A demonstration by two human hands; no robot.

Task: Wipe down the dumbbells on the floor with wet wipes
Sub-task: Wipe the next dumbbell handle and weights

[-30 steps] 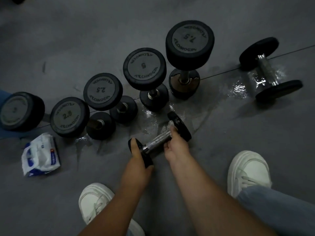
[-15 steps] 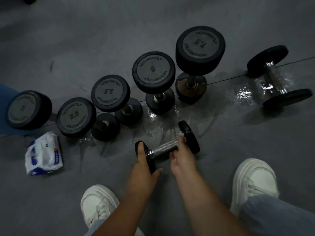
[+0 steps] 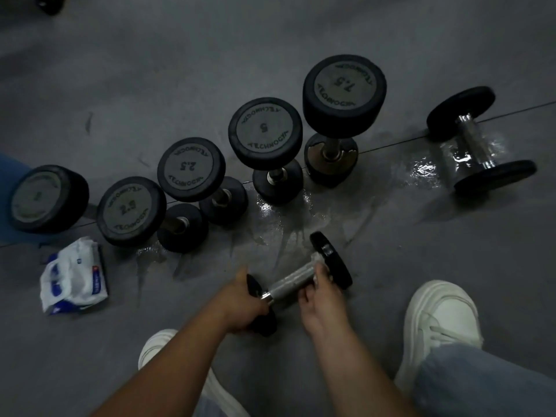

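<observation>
— Two hands are working on one small dumbbell (image 3: pixel 301 278) right now, low between the white shoes (image 3: pixel 439 320).

— How are they gripping it?

— The left hand (image 3: pixel 240 305) is clenching around the near black head, fingers (image 3: pixel 258 310) wrapping under it and steadying the piece. The right hand (image 3: pixel 320 299) is curling around the far end of the knurled handle, just inside the far head. Something pale is showing at its fingertips (image 3: pixel 319 270), probably a wet wipe (image 3: pixel 316 257), though it is too small to be sure.

— So which step is this?

— I am judging it as wiping the handle of this dumbbell, mid-task. The floor (image 3: pixel 391 251) beyond the fingers is glistening wet, and another dumbbell (image 3: pixel 481 142) is lying on a wet patch well off to the right.

— And the rest?

— Five upright dumbbells (image 3: pixel 264 130) are standing in a row beyond the hands, the nearest only a short way past the left fingers. The wipes packet (image 3: pixel 73 278) is lying well to the left of the left hand.

— What is the next move asking for?

— Probably turning the bar with the left hand while the right is rubbing along it, then covering both heads before setting it down.
</observation>
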